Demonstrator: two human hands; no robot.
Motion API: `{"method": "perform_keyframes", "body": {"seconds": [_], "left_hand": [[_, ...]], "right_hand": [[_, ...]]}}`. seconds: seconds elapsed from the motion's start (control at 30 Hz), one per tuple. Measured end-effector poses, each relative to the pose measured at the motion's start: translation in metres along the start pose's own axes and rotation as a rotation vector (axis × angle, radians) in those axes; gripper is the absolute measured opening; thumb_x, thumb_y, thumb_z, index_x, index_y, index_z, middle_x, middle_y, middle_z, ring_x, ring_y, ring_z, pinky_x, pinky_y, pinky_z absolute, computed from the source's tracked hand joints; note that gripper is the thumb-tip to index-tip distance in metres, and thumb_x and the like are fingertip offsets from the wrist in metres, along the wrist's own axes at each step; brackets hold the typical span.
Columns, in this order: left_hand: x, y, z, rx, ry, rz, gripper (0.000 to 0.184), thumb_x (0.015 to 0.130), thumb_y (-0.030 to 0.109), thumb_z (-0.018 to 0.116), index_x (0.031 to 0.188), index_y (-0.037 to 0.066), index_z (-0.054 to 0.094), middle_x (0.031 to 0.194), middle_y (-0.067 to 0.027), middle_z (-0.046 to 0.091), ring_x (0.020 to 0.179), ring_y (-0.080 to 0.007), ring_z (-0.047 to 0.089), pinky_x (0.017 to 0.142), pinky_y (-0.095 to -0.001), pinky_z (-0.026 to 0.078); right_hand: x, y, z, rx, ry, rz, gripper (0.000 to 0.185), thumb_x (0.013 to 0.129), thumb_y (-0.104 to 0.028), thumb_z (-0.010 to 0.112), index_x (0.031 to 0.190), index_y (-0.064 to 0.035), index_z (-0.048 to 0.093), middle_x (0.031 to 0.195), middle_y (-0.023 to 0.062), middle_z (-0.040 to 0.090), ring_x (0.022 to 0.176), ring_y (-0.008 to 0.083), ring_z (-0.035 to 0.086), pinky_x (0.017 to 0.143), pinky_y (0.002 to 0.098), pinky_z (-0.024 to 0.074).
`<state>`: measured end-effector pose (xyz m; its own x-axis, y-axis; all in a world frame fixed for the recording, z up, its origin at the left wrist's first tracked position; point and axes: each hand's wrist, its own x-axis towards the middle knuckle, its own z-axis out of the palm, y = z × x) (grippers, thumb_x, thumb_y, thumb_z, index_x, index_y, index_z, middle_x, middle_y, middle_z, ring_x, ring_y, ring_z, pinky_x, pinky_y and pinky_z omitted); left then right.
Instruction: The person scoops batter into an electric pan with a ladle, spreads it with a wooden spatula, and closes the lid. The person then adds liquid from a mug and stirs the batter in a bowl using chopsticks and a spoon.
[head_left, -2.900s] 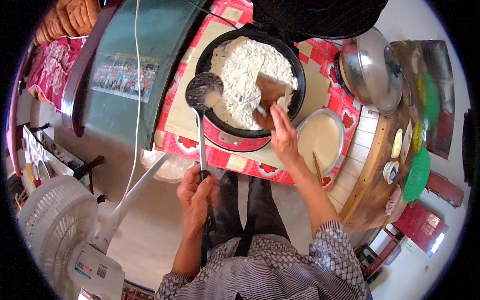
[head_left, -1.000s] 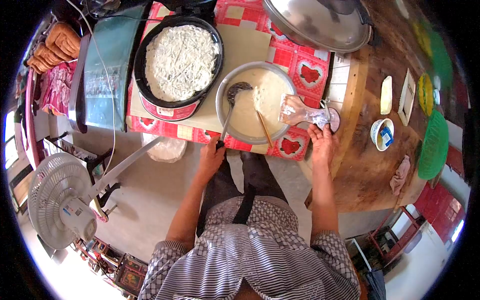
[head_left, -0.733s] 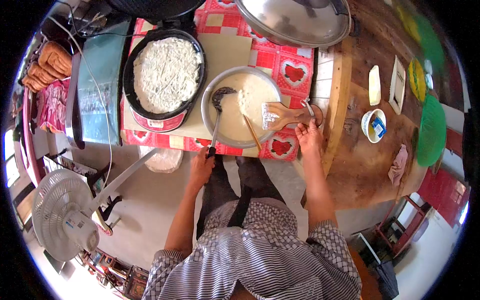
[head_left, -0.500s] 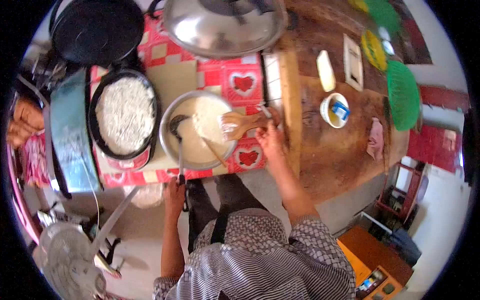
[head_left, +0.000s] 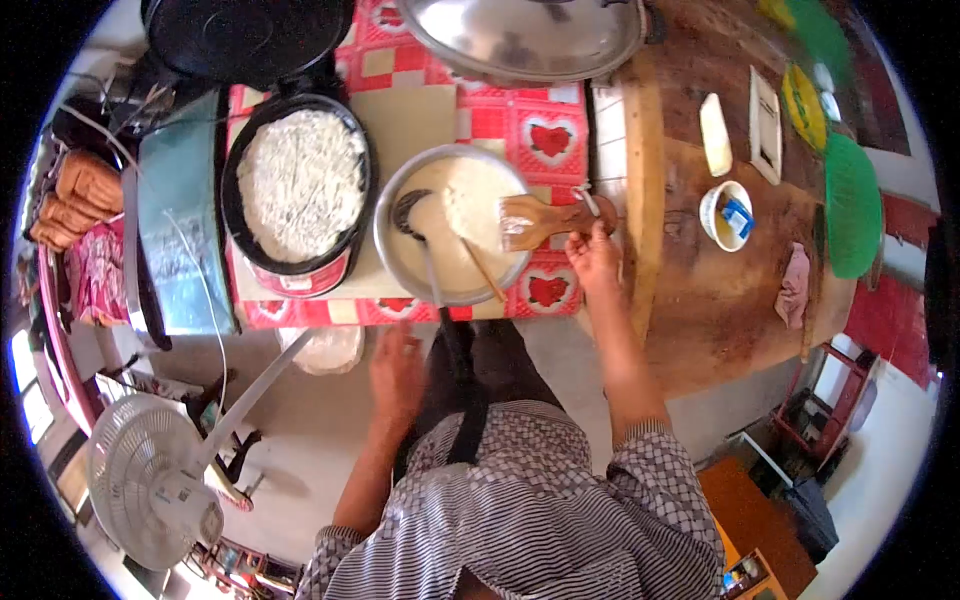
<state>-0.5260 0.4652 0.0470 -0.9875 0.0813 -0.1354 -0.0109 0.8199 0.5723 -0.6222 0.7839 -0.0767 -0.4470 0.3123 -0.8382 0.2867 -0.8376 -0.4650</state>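
My right hand grips a wide wooden spatula by its handle end. The blade is smeared with pale batter and hangs over the right rim of a metal bowl. Inside the bowl is creamy batter, with a thin wooden stick and a ladle leaning in it. The ladle's dark handle points toward my body. My left hand, somewhat blurred, is beside that handle, apart from it and holding nothing. Left of the bowl, a round black pan holds a white, streaked layer of food.
A large metal lid lies behind the bowl, and a black griddle lid stands at the back left. On the wooden table at right are a small cup, a pink cloth and a green basket. A fan stands at lower left.
My left hand has come away from the ladle's handle. My right hand still holds the wooden spatula over the bowl's rim. The whole view has shifted, with the table now further right.
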Motion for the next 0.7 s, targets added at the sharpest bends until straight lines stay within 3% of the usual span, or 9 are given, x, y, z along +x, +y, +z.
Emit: {"method": "perform_keyframes", "body": {"seconds": [0.1, 0.2, 0.3, 0.4, 0.43, 0.53, 0.7], "left_hand": [[-0.003, 0.027, 0.008, -0.387, -0.181, 0.004, 0.023, 0.077, 0.003, 0.054, 0.100, 0.001, 0.052, 0.090, -0.0182, 0.057, 0.081, -0.0330, 0.056, 0.070, -0.0384, 0.046], [-0.005, 0.036, 0.030, -0.580, -0.289, 0.029, 0.025, 0.077, 0.003, 0.055, 0.101, 0.000, 0.051, 0.088, -0.0178, 0.057, 0.078, -0.0308, 0.057, 0.068, -0.0359, 0.046], [-0.006, 0.035, 0.037, -0.766, -0.291, -0.001, 0.027, 0.076, 0.003, 0.056, 0.102, -0.001, 0.051, 0.086, -0.0153, 0.057, 0.076, -0.0252, 0.058, 0.066, -0.0325, 0.046], [-0.010, 0.008, 0.049, -0.745, -0.096, -0.143, 0.026, 0.073, -0.004, 0.055, 0.099, -0.002, 0.051, 0.078, -0.0163, 0.057, 0.068, -0.0253, 0.059, 0.061, -0.0312, 0.047], [-0.011, -0.004, 0.052, -0.947, 0.008, -0.286, 0.023, 0.076, -0.003, 0.054, 0.099, -0.003, 0.051, 0.077, -0.0138, 0.058, 0.069, -0.0197, 0.060, 0.062, -0.0293, 0.047], [0.000, -0.051, 0.056, -0.651, 0.094, -0.430, 0.029, 0.083, 0.015, 0.055, 0.107, -0.001, 0.050, 0.093, -0.0094, 0.058, 0.076, -0.0154, 0.057, 0.066, -0.0269, 0.048], [0.018, -0.059, 0.089, -1.172, 0.118, -0.656, 0.033, 0.089, 0.023, 0.048, 0.109, -0.002, 0.048, 0.095, -0.0094, 0.058, 0.081, -0.0173, 0.059, 0.069, -0.0282, 0.050]], "right_hand": [[-0.007, -0.001, -0.002, -0.029, 0.037, -0.027, 0.026, 0.082, -0.030, 0.060, 0.096, -0.0095, 0.052, 0.082, 0.0050, 0.057, 0.069, 0.0197, 0.056, 0.063, 0.0367, 0.0497], [-0.022, -0.001, 0.001, -0.062, 0.026, -0.106, 0.026, 0.081, -0.029, 0.061, 0.095, -0.0093, 0.052, 0.085, 0.0056, 0.055, 0.072, 0.0203, 0.055, 0.066, 0.0370, 0.0490], [-0.020, -0.004, -0.003, -0.023, 0.029, -0.061, 0.030, 0.080, -0.031, 0.062, 0.095, -0.0089, 0.048, 0.085, 0.0067, 0.052, 0.073, 0.0206, 0.054, 0.068, 0.0379, 0.0482], [-0.014, -0.001, -0.007, -0.001, 0.001, -0.011, 0.030, 0.082, -0.032, 0.059, 0.096, -0.0087, 0.046, 0.079, 0.0065, 0.051, 0.072, 0.0202, 0.055, 0.068, 0.0371, 0.0484], [-0.009, -0.004, -0.011, 0.021, -0.012, 0.016, 0.030, 0.082, -0.032, 0.058, 0.097, -0.0087, 0.046, 0.079, 0.0063, 0.051, 0.072, 0.0200, 0.055, 0.068, 0.0366, 0.0485], [-0.010, -0.008, -0.007, -0.071, -0.029, -0.028, 0.031, 0.084, -0.033, 0.056, 0.101, -0.0094, 0.046, 0.080, 0.0049, 0.053, 0.070, 0.0183, 0.055, 0.067, 0.0349, 0.0492], [0.001, -0.026, -0.002, -0.134, -0.105, -0.055, 0.032, 0.084, -0.033, 0.055, 0.106, -0.0130, 0.044, 0.082, 0.0039, 0.054, 0.070, 0.0174, 0.056, 0.065, 0.0347, 0.0498]]}}
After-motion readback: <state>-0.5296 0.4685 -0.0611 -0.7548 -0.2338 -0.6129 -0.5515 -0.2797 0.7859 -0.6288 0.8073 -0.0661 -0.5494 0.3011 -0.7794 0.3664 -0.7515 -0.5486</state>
